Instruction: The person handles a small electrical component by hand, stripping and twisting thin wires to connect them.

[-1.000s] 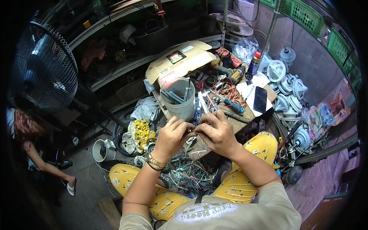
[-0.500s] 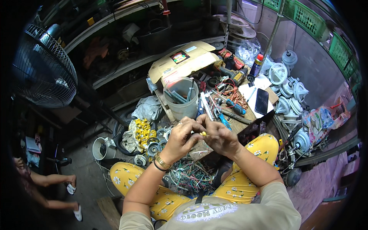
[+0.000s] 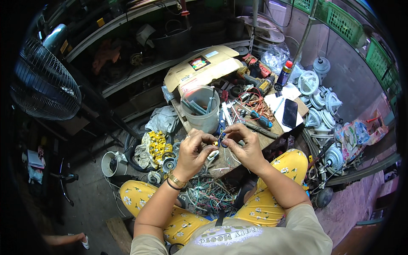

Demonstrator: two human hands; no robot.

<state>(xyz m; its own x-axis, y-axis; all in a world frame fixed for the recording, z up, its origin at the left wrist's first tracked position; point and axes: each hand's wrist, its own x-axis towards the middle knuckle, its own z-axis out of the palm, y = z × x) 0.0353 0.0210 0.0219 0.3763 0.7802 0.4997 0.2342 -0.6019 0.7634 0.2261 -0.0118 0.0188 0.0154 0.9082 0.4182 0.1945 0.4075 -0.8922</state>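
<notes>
My left hand [image 3: 194, 151] is closed in a pinch at a small yellow piece [image 3: 216, 143], in front of the workbench [image 3: 227, 166]. Close to its right, my right hand [image 3: 241, 148] pinches something small at its fingertips that I cannot make out, with a thin pale strand hanging below. Just behind the fingers lie blue scissors [image 3: 220, 123] and a metal strip [image 3: 226, 111]. A translucent bucket [image 3: 199, 121] holding grey rods stands beyond my hands. Below them, between my knees, is a tangle of cut coloured wires [image 3: 208, 191].
A fan [image 3: 44, 80] stands at left, above a white pail [image 3: 114, 163] and another person's foot [image 3: 80, 239]. The bench carries a drill [image 3: 263, 85], spray can [image 3: 284, 72], phone [image 3: 290, 112] and cardboard [image 3: 199, 74]. Pale insulator-like parts [image 3: 323, 106] and a bag [image 3: 357, 131] crowd the right.
My fingertips have shifted since half a second ago, the right ones pulling slightly back from the left. The other person's legs have moved down and mostly out of view at lower left.
</notes>
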